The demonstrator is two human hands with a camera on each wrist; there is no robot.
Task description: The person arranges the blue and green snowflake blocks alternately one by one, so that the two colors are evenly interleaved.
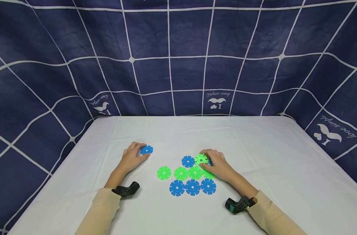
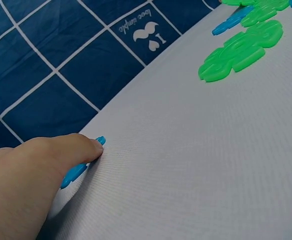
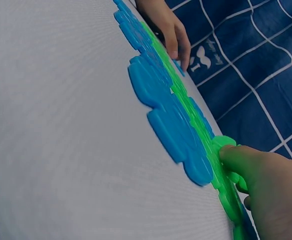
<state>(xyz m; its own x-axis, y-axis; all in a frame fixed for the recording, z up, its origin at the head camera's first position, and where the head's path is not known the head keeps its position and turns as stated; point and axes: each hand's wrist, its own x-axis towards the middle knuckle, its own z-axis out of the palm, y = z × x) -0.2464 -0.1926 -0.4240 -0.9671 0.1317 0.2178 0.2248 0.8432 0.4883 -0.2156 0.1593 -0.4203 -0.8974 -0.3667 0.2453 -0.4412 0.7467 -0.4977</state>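
On the left, the left hand (image 1: 132, 158) holds a blue notched plastic disc (image 1: 147, 150) by its edges, thumb on the near side and fingers on the far side. The left wrist view shows the thumb (image 2: 81, 148) lying over that disc, low on the white cloth. Farther right, the right hand (image 1: 220, 165) pinches a green notched disc (image 1: 201, 159) between thumb and fingers, over the back of a group of discs. From the right wrist, its thumb (image 3: 236, 156) presses against the green disc's edge. Part of a blue disc shows behind the right fingers.
Below the right hand runs a row of green discs (image 1: 181, 173), partly covered by that hand. Nearer lie three blue discs (image 1: 192, 187) side by side; another blue disc (image 1: 187, 161) sits behind. A dark blue checked curtain (image 1: 187, 39) borders the white table (image 1: 149, 209).
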